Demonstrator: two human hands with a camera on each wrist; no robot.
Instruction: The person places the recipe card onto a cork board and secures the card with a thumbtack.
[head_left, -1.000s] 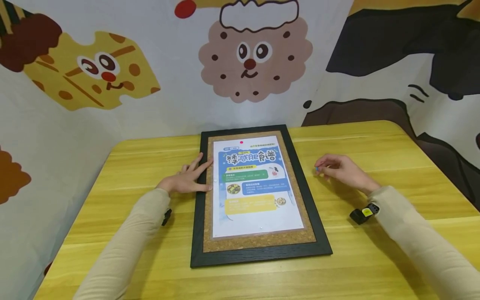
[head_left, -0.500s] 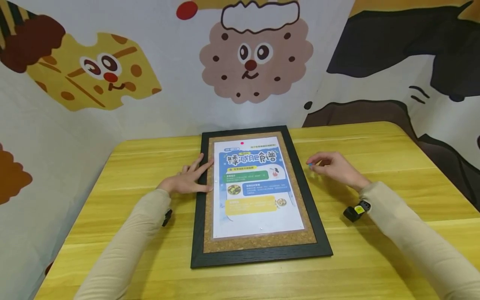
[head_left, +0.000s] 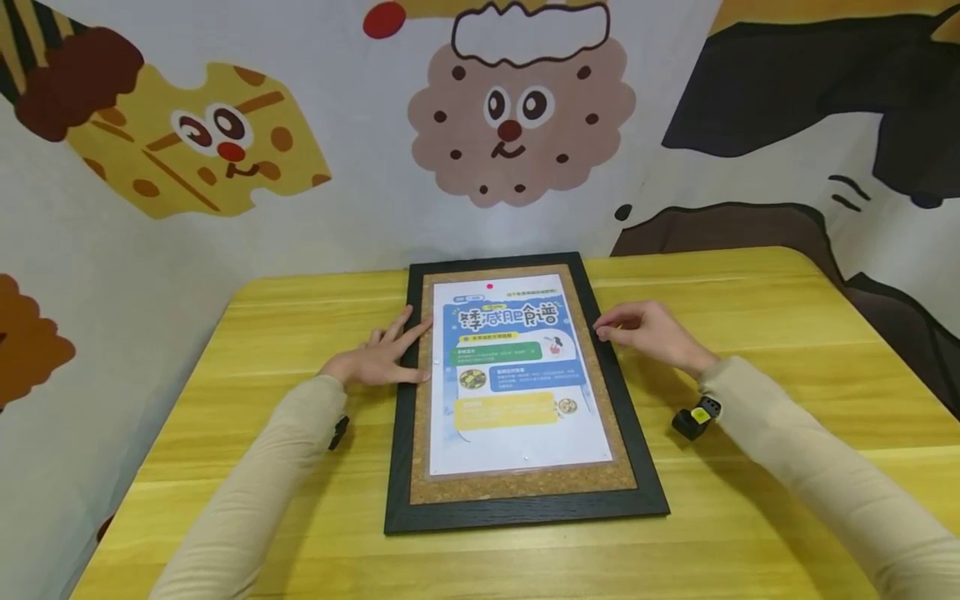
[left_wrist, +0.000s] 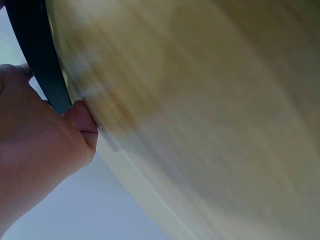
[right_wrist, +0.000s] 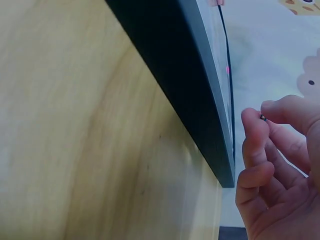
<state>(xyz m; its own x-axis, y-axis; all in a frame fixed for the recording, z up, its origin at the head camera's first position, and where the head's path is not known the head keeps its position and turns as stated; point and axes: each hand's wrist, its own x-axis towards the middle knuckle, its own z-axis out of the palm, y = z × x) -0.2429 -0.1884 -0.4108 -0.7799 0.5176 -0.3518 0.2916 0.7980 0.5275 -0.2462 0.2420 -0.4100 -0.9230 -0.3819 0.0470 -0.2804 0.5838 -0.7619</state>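
A cork board (head_left: 525, 486) in a black frame (head_left: 525, 514) lies flat on the table, and a printed sheet (head_left: 480, 450) covers most of the cork. At the sheet's top edge is a pink thumbtack (head_left: 490, 286). My left hand (head_left: 371, 360) rests with spread fingers on the frame's left side, fingertips reaching the cork and sheet edge. Thumb and index finger of my right hand (head_left: 660, 335) pinch a small thumbtack (right_wrist: 263, 118), mostly hidden by the fingertips. This hand hovers by the frame's right side, above its upper half.
The wood-grain table (head_left: 300, 500) extends around the frame on both sides and in front. A white cloth wall (head_left: 352, 225) with cartoon food pictures stands directly behind the table. White dots (head_left: 525, 458) show along the sheet's edges, too small to identify.
My right hand has moved left from over the table to the frame's right edge, still pinching the blue thumbtack. My left hand stays on the frame; the whole view has shifted slightly.
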